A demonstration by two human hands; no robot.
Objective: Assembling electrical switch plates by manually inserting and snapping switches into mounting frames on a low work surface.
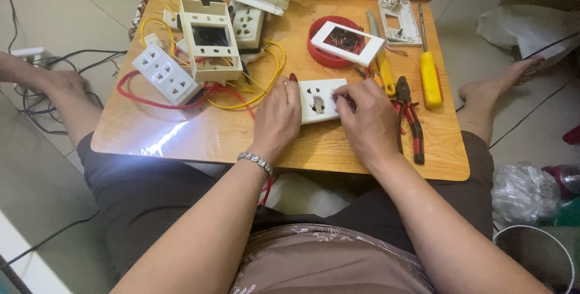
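Socket plate (318,101), white and flat, lies on the wooden table (181,134) between our two hands. We judge it light, stiff plastic, a little slick, best gripped by its short edges. Our left hand (277,119) lies palm-down, fingers curled against its left edge, thumb on top. Our right hand (367,117) arches over its right end, fingertips pinching there. Just right of that hand lie red-handled pliers (409,119).

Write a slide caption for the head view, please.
Both hands, left hand and right hand, hold a white socket plate on a wooden table.
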